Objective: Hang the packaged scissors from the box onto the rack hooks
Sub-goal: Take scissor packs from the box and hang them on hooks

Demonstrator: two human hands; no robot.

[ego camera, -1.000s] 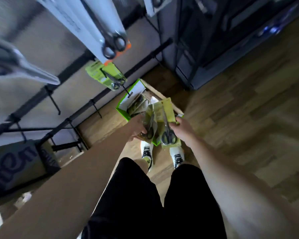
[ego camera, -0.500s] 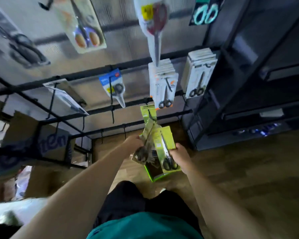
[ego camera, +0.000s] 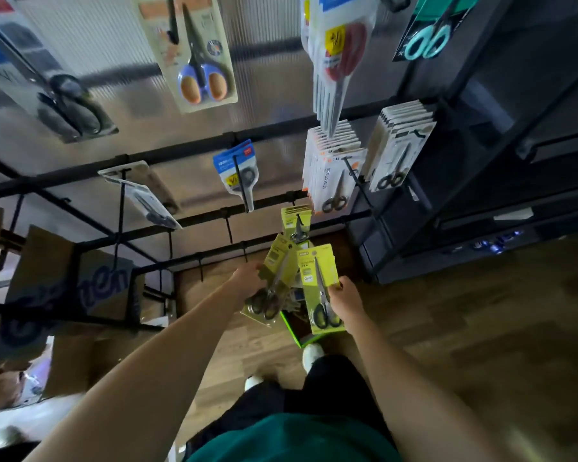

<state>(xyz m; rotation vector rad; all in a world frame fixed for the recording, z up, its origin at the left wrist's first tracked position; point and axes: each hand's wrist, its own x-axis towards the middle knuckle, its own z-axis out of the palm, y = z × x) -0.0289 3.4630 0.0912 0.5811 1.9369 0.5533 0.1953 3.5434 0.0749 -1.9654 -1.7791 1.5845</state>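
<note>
Two lots of packaged scissors are held up in front of the rack, above the green-edged box (ego camera: 292, 331) on the wooden floor. The right hand (ego camera: 345, 303) is clamped on the edge of a yellow-green carded pack (ego camera: 321, 288), thumb on the printed face, with the black-handled scissors inside lying blades upward. The left hand (ego camera: 249, 281) is curled round a small tilted bundle of the same packs (ego camera: 274, 281), gripped low near the handles.

Each pack is judged light and thin: a stiff card with a clear blister, rigid along its length but easily creased at the corners. The plastic front is likely slippery, so a pinch on the bare card margin is preferred to a hold on the blister. The weight sits low, at the handles, so a pack will hang true once hooked. The hang hole at the top edge must be kept free of fingers; a grip at mid-height on one side is advised. A matching pack (ego camera: 296, 223) already hangs on a lower rack hook (ego camera: 298, 219), just beyond the held ones.
</note>
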